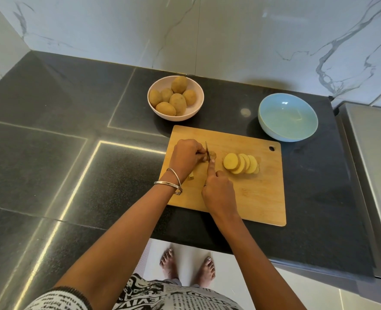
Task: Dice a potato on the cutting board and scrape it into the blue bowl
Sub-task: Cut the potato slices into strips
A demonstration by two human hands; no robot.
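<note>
On the wooden cutting board (259, 198) my left hand (186, 156) pinches the small end piece of a potato (212, 155), mostly hidden under my fingers. My right hand (218, 189) grips a knife (207, 151) with the forefinger along its spine, and the blade stands in the potato piece. Several round yellow potato slices (241, 163) lean in a row to the right of the blade. A small scrap of potato (191, 176) lies by my left wrist. The empty blue bowl (288, 117) stands beyond the board's far right corner.
A pink bowl (196, 108) holding several whole potatoes (174, 97) stands behind the board on the dark stone counter (73, 108). A marble wall rises at the back. A steel appliance (375, 153) flanks the counter on the right. The counter's front edge runs just below the board.
</note>
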